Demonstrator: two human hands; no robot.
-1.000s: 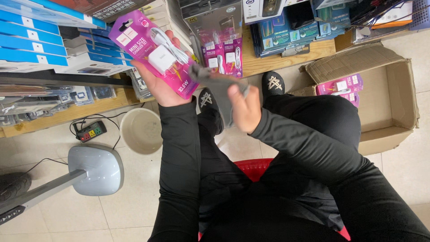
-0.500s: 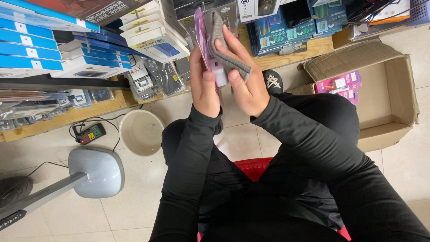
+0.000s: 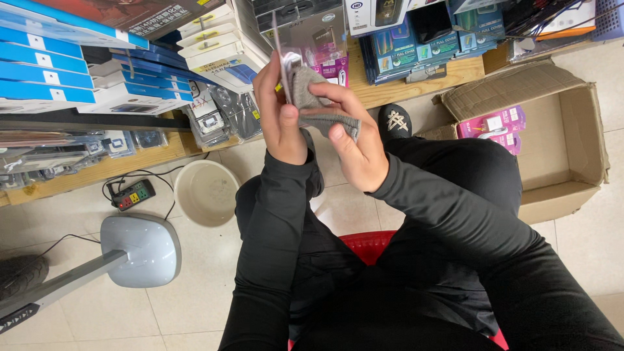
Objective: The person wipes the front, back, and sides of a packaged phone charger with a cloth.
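Now a thin blister pack (image 3: 278, 49) is gripped edge-on by the closed fingers of the left hand (image 3: 281, 110). Just beside it, a grey cloth (image 3: 312, 97) is pinched against the pack by the curled right hand (image 3: 354, 146), above the black sleeves (image 3: 279, 221).

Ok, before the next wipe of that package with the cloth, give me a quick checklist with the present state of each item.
1. Left hand grips the thin package, held edge-on: ok.
2. Right hand holds the grey cloth: ok.
3. Cloth touching the package: ok.
4. Package face clean: cannot tell, only its edge shows.
5. Cardboard box open, pink packages inside: ok.
6. Round basin and power strip on the floor, apart from the hands: ok.
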